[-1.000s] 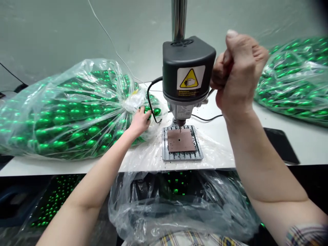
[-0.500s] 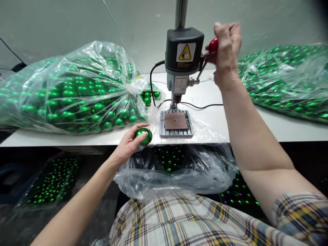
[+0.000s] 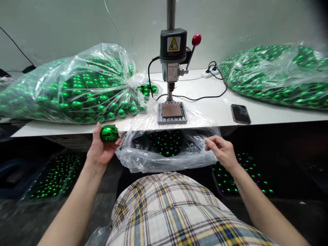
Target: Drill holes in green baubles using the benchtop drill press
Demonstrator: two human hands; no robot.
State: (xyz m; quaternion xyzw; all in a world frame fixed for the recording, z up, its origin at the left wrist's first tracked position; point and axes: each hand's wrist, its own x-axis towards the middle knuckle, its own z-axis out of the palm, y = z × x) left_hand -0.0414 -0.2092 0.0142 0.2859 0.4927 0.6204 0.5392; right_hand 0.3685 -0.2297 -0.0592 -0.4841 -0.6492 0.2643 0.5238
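In our left hand (image 3: 101,150), fingers cup a shiny green ball (image 3: 109,133) before the desk (image 3: 215,111); our right hand (image 3: 222,151) curls beside an open plastic bag (image 3: 143,161), its hold unclear. Beyond, the drill press (image 3: 173,46) is cropped above.

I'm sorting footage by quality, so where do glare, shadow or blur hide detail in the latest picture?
Head view: bright highlights on the green ball and glare streaks across the left plastic bag; head view: deep shadow beneath the table; head view: fine print on the drill label unreadable.
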